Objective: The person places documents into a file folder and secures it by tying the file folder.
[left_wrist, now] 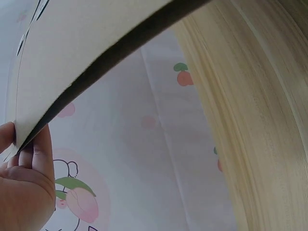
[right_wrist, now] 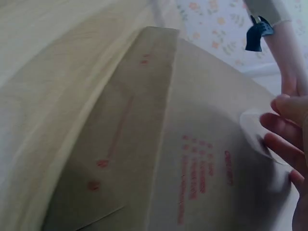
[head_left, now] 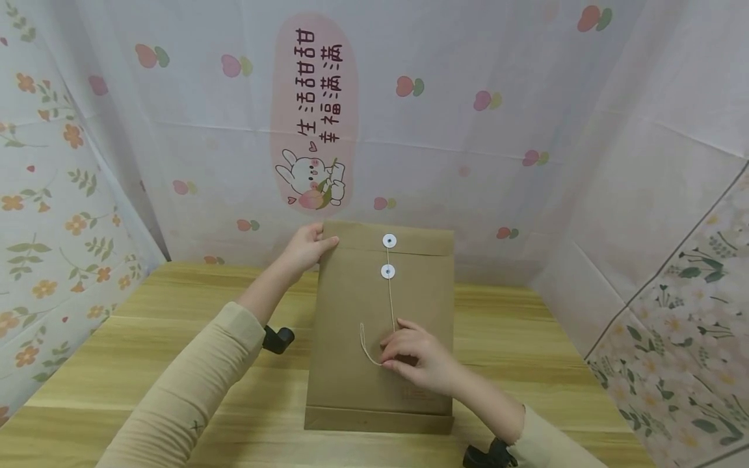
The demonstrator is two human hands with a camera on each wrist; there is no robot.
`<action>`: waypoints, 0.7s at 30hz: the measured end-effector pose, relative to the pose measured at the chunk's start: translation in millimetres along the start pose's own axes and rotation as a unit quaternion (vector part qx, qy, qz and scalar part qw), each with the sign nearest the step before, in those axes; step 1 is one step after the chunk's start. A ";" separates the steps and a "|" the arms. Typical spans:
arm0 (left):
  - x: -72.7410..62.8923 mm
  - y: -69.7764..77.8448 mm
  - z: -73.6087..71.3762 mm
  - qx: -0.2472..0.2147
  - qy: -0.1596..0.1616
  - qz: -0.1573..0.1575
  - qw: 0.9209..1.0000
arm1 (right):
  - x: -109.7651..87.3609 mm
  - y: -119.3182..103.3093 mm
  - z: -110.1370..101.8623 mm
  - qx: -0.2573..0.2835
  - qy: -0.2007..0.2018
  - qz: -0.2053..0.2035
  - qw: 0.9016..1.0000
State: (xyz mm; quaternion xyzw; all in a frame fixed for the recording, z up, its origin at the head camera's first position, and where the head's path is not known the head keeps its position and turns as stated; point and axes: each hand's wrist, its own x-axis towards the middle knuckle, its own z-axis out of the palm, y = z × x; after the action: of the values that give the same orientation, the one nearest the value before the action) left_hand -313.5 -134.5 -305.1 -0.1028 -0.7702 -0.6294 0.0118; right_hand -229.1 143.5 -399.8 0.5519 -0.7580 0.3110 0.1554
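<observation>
A brown kraft paper document envelope (head_left: 351, 299) leans up from the table, flap at the top. Two white paper discs, an upper disc (head_left: 389, 241) on the flap and a lower disc (head_left: 388, 272) beneath it, carry a thin string (head_left: 391, 305). My left hand (head_left: 304, 250) grips the envelope's upper left corner, thumb in front; the left wrist view shows the fingers (left_wrist: 42, 151) behind the edge. Low on the envelope's front, my right hand (head_left: 421, 357) pinches the string, drawn straight down from the discs. Its loose end curls out left of the fingertips.
The wood-grain table (head_left: 246, 403) spreads around the envelope. A patterned cloth backdrop (head_left: 433, 162) rises behind it, with floral cloth (head_left: 35, 214) at the left side. Black wrist mounts show at my left forearm (head_left: 234, 351) and right forearm. Red print (right_wrist: 195, 168) marks the envelope's lower front.
</observation>
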 end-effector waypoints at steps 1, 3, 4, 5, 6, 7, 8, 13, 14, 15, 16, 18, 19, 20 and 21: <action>-0.1 -0.2 0.0 0.002 0.000 0.001 1.000 | -2.9 -0.8 -0.5 0.005 -0.008 -0.001 1.000; -0.1 -0.8 0.2 -0.001 0.000 0.000 1.000 | -7.7 -2.8 -2.0 0.015 -0.020 -0.003 1.000; 0.1 -1.2 0.2 -0.001 0.000 0.000 1.000 | -9.9 -3.5 -3.0 0.020 -0.023 -0.004 1.000; 0.1 -1.7 0.2 -0.002 0.001 -0.002 1.000 | -12.1 -4.0 -3.7 0.026 -0.027 -0.002 0.999; 0.2 -2.1 0.3 -0.003 0.002 -0.003 1.000 | -13.7 -4.3 -4.6 0.031 -0.030 -0.001 0.999; 0.3 -2.6 0.1 -0.003 0.002 -0.004 1.000 | -15.2 -4.5 -5.7 0.037 -0.031 0.002 0.999; 0.3 -3.0 -0.2 -0.004 0.002 -0.004 1.000 | -16.4 -4.8 -7.0 0.047 -0.032 0.010 0.998; -0.7 -4.3 -1.2 -0.004 0.004 -0.009 1.000 | -17.6 -4.8 -16.5 0.052 0.022 0.044 0.997; -1.1 -4.4 -1.3 -0.004 0.003 -0.009 1.000 | -16.1 -4.9 -19.1 0.048 0.047 0.047 0.997; -1.6 -4.7 -1.5 -0.004 0.003 -0.009 1.000 | -13.7 -6.0 -22.3 0.038 0.077 0.051 0.995; -1.9 -5.0 -1.6 -0.006 0.003 -0.010 1.000 | -10.8 -6.8 -26.0 0.031 0.109 0.058 0.992; -2.4 -5.2 -1.8 -0.008 0.000 -0.008 1.000 | -3.8 -8.0 -33.8 0.019 0.173 0.076 0.982; -2.7 -5.3 -1.8 -0.009 0.000 -0.008 1.000 | -1.5 -6.5 -37.4 0.017 0.202 0.089 0.975; -2.8 -5.4 -1.8 -0.010 0.000 -0.007 1.000 | 0.3 -3.8 -40.8 0.007 0.229 0.108 0.967; -2.8 -5.5 -1.8 -0.011 0.000 -0.006 1.000 | 1.5 -0.5 -44.3 0.001 0.250 0.133 0.959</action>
State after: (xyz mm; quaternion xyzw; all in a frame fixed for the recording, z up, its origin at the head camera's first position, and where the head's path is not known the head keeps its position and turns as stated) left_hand -311.8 -137.7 -310.5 -0.0989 -0.7638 -0.6378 0.0067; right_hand -234.0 170.8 -365.2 0.3513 -0.7609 0.4579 0.2966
